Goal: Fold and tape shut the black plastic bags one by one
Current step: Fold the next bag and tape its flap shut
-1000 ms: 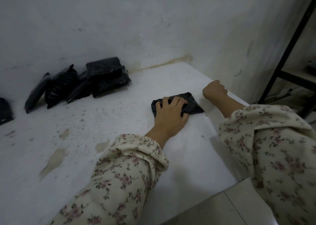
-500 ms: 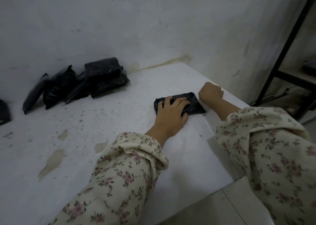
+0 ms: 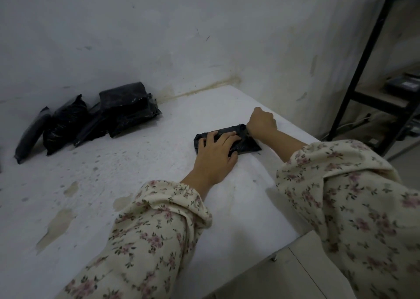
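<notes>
A small folded black plastic bag (image 3: 246,142) lies flat on the white table (image 3: 141,162), near its right edge. My left hand (image 3: 216,156) presses down on the bag's left half with fingers spread and straight. My right hand (image 3: 261,123) is curled into a fist at the bag's far right corner, touching its edge. Only the back of that hand shows, so anything inside the fist is hidden. No tape is visible.
Several filled black bags (image 3: 122,112) lean in a pile against the back wall at the left. The table's front right edge drops to a tiled floor (image 3: 302,273). A black metal shelf frame (image 3: 363,60) stands to the right.
My right fist has moved left from the bare table to the bag's far right corner. My left hand stays pressed on the bag.
</notes>
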The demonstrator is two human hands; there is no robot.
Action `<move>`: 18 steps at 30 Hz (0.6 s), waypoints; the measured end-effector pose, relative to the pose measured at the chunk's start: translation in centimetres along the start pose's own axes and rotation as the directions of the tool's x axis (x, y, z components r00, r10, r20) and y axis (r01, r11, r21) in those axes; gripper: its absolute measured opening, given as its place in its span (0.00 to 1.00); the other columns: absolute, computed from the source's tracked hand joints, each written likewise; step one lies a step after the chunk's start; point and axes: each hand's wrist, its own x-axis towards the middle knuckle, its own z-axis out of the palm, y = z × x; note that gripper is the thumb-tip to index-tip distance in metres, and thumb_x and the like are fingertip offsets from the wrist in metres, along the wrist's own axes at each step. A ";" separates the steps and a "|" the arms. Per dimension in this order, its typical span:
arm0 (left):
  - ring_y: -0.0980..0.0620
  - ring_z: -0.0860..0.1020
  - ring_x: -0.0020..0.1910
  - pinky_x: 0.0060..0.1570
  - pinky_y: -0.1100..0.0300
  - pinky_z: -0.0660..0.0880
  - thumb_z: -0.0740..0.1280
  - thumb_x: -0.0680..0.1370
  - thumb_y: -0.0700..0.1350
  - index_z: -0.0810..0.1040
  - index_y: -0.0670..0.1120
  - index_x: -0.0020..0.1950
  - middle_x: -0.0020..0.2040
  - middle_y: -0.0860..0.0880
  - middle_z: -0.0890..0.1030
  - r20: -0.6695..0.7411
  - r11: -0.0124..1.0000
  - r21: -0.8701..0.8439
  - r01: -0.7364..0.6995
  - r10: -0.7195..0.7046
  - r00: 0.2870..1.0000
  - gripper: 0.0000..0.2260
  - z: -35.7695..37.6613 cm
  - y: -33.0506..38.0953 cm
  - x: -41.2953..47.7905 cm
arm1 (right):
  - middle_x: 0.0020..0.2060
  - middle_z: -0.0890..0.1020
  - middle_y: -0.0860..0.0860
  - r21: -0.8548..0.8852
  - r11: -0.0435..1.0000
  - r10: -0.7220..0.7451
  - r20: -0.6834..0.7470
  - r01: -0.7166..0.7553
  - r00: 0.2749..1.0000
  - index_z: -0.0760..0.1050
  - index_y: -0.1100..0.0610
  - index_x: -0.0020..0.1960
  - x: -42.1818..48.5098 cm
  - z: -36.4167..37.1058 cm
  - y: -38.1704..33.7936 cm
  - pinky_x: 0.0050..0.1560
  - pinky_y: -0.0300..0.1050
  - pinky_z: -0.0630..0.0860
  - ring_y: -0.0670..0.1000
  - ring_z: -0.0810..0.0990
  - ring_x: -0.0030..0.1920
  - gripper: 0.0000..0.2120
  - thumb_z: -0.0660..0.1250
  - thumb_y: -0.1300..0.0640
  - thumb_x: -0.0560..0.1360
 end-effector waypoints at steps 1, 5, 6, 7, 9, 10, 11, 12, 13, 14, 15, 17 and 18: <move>0.43 0.64 0.69 0.63 0.47 0.60 0.46 0.74 0.58 0.71 0.52 0.69 0.71 0.56 0.70 -0.004 1.000 -0.001 -0.002 0.002 1.000 0.28 0.0 0.0 0.0 | 0.62 0.73 0.63 0.000 1.000 -0.013 0.000 0.013 1.000 0.65 0.65 0.65 -0.1 -0.1 0.1 0.59 0.50 0.69 0.61 0.69 0.65 0.15 0.58 0.64 0.79; 0.42 0.65 0.69 0.62 0.47 0.61 0.47 0.75 0.58 0.72 0.52 0.69 0.71 0.55 0.71 -0.015 1.000 0.004 -0.012 0.012 1.000 0.27 -0.1 0.1 -0.1 | 0.60 0.75 0.62 0.043 0.999 -0.031 -0.028 0.033 0.999 0.67 0.63 0.63 -0.1 -0.4 0.4 0.56 0.48 0.68 0.61 0.72 0.61 0.15 0.58 0.66 0.77; 0.42 0.65 0.69 0.62 0.47 0.61 0.47 0.75 0.58 0.72 0.52 0.69 0.71 0.55 0.71 -0.013 1.000 0.005 -0.011 0.011 1.000 0.28 -0.1 0.1 -0.1 | 0.59 0.76 0.61 0.051 0.998 -0.033 -0.046 0.035 0.998 0.68 0.62 0.63 0.0 -0.5 0.5 0.57 0.48 0.67 0.60 0.71 0.61 0.15 0.58 0.66 0.77; 0.42 0.65 0.69 0.62 0.47 0.61 0.47 0.75 0.58 0.72 0.52 0.69 0.71 0.55 0.71 -0.014 1.000 0.008 -0.010 0.010 1.000 0.28 -0.1 0.2 -0.1 | 0.59 0.76 0.59 0.052 0.998 -0.033 -0.069 0.037 0.997 0.70 0.60 0.62 0.0 -0.5 0.6 0.58 0.48 0.65 0.58 0.70 0.62 0.14 0.58 0.66 0.77; 0.42 0.65 0.69 0.62 0.47 0.61 0.47 0.75 0.58 0.72 0.52 0.69 0.71 0.55 0.71 -0.018 1.000 0.013 -0.006 0.006 1.000 0.28 -0.2 0.2 -0.1 | 0.56 0.77 0.56 0.076 0.996 -0.030 -0.116 0.039 0.993 0.71 0.57 0.59 0.0 -0.6 0.9 0.59 0.48 0.62 0.56 0.69 0.63 0.14 0.58 0.66 0.76; 0.42 0.65 0.69 0.62 0.47 0.61 0.47 0.75 0.58 0.72 0.52 0.69 0.70 0.55 0.71 -0.017 1.000 0.012 -0.005 0.005 1.000 0.27 -0.2 0.2 -0.1 | 0.53 0.77 0.55 0.116 0.992 -0.028 -0.131 0.043 0.991 0.71 0.56 0.56 -0.1 -0.7 1.1 0.58 0.48 0.63 0.55 0.70 0.61 0.13 0.58 0.67 0.75; 0.42 0.65 0.69 0.62 0.46 0.61 0.47 0.75 0.58 0.72 0.52 0.69 0.70 0.55 0.71 -0.015 1.000 0.011 -0.005 0.005 1.000 0.27 -0.2 0.2 0.0 | 0.49 0.76 0.54 0.175 0.983 -0.027 -0.142 0.052 0.989 0.71 0.56 0.54 -0.1 -0.7 1.2 0.57 0.48 0.64 0.55 0.71 0.58 0.13 0.57 0.68 0.75; 0.42 0.65 0.69 0.62 0.47 0.61 0.47 0.74 0.58 0.72 0.52 0.68 0.70 0.55 0.71 -0.013 1.000 0.013 -0.005 0.005 1.000 0.27 -0.1 0.2 0.0 | 0.46 0.75 0.53 0.246 0.967 -0.025 -0.152 0.063 0.988 0.70 0.56 0.53 0.1 -0.6 1.2 0.54 0.48 0.67 0.55 0.73 0.53 0.12 0.57 0.69 0.74; 0.42 0.65 0.69 0.62 0.47 0.61 0.47 0.74 0.58 0.72 0.52 0.68 0.70 0.56 0.71 -0.011 1.000 0.015 -0.005 0.005 1.000 0.27 -0.1 0.2 0.0 | 0.43 0.74 0.52 0.320 0.945 -0.017 -0.163 0.069 0.986 0.70 0.55 0.51 0.3 -0.6 1.1 0.50 0.48 0.69 0.55 0.74 0.49 0.12 0.57 0.70 0.74; 0.43 0.65 0.69 0.61 0.47 0.61 0.47 0.74 0.58 0.72 0.53 0.68 0.70 0.56 0.71 -0.009 1.000 0.015 -0.003 0.004 1.000 0.27 -0.1 0.2 0.1 | 0.42 0.74 0.52 0.390 0.918 -0.003 -0.171 0.070 0.985 0.68 0.55 0.50 0.5 -0.5 0.9 0.46 0.48 0.70 0.55 0.74 0.45 0.12 0.57 0.70 0.74; 0.43 0.65 0.69 0.61 0.47 0.61 0.47 0.74 0.58 0.72 0.53 0.68 0.70 0.56 0.71 -0.008 1.000 0.013 -0.001 0.001 1.000 0.27 -0.1 0.2 0.1 | 0.41 0.75 0.52 0.453 0.889 0.012 -0.174 0.070 0.985 0.67 0.55 0.48 0.8 -0.5 0.6 0.43 0.48 0.71 0.54 0.74 0.43 0.12 0.58 0.71 0.74; 0.43 0.64 0.69 0.62 0.47 0.61 0.48 0.75 0.57 0.72 0.53 0.68 0.70 0.56 0.71 -0.004 1.000 0.004 0.002 -0.002 1.000 0.26 -0.1 0.2 0.2 | 0.39 0.76 0.51 0.547 0.834 0.022 -0.174 0.078 0.985 0.67 0.55 0.47 1.2 -0.4 0.1 0.43 0.49 0.73 0.55 0.75 0.42 0.12 0.59 0.71 0.73; 0.43 0.64 0.69 0.62 0.46 0.61 0.48 0.75 0.57 0.72 0.53 0.68 0.70 0.57 0.71 -0.002 1.000 0.001 0.003 -0.003 1.000 0.26 -0.1 0.2 0.2 | 0.40 0.77 0.53 0.576 0.813 0.016 -0.174 0.089 0.985 0.67 0.55 0.46 1.3 -0.3 0.0 0.46 0.50 0.75 0.56 0.77 0.43 0.12 0.59 0.71 0.73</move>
